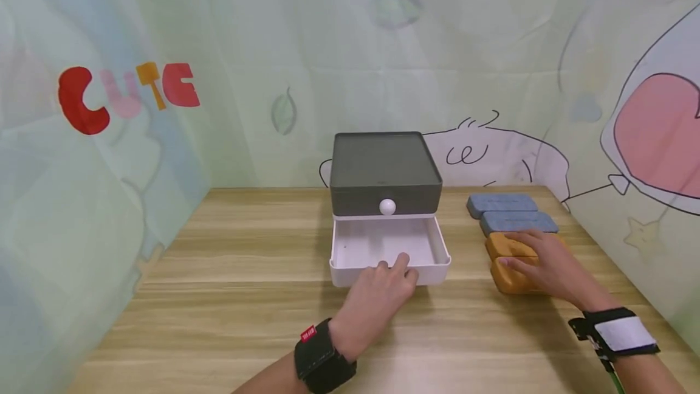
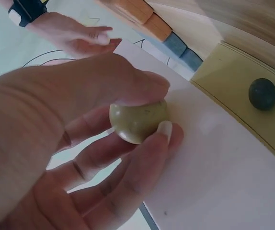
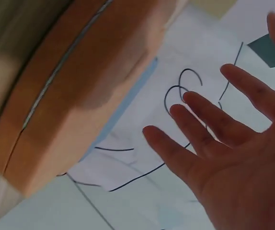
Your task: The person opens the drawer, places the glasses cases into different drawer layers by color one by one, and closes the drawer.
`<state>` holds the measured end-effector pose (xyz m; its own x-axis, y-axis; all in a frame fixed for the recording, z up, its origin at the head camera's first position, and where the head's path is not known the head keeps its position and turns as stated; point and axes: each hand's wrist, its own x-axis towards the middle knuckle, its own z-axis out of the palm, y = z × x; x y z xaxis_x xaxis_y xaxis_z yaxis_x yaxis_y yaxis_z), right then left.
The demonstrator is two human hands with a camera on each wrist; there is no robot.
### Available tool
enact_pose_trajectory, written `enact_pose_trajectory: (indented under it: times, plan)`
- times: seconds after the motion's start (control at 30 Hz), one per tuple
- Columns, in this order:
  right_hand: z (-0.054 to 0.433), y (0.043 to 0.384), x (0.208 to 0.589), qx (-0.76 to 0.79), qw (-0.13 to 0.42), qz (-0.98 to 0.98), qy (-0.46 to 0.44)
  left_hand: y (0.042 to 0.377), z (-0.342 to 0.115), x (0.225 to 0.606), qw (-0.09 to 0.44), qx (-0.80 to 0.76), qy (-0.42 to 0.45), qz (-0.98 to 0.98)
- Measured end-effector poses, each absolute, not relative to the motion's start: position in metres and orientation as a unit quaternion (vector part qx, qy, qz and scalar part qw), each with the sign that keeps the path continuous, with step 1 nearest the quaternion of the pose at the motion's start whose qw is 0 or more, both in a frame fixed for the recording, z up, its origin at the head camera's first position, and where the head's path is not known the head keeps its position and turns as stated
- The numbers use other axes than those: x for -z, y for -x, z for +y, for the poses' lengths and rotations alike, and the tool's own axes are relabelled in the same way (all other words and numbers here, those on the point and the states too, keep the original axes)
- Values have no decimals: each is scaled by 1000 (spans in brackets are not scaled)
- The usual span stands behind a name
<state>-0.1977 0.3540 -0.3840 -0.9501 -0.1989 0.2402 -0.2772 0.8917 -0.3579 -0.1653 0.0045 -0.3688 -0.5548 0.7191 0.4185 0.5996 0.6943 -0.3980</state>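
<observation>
A small two-drawer box with a dark grey top (image 1: 383, 160) has its white lower drawer (image 1: 432, 275) pulled out, with a bare floor inside. At the drawer's front is my left hand (image 1: 377, 297). Its thumb and fingers pinch the round knob (image 2: 140, 120), as the left wrist view shows. My right hand (image 1: 552, 266) is over two orange cases (image 1: 507, 279), which look like glasses cases, at the right. Its fingers are spread and extended, and in the right wrist view the near orange case (image 3: 75, 105) lies beside them.
Two blue cases (image 1: 516, 222) of similar shape lie behind the orange ones. The upper drawer, with its white knob (image 1: 387, 207), is closed. A printed curtain (image 1: 246, 78) hangs behind and beside the wooden table (image 1: 219, 309).
</observation>
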Motion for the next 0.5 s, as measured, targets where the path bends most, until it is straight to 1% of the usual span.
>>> enact_pose_trajectory:
  times: [0.07,0.17,0.37,0.5]
  plan:
    - [362,195,388,-185,72,-974,-113,164,5,368,282,-108,379,-875]
    - [374,190,398,-169,52,-978,-107,160,5,366,279,-114,381,-874]
    - [395,183,418,-147,44,-983,-101,153,5,364,270,-123,382,-876]
    - [403,182,426,-145,59,-982,-104,149,5,364,270,-124,384,-874]
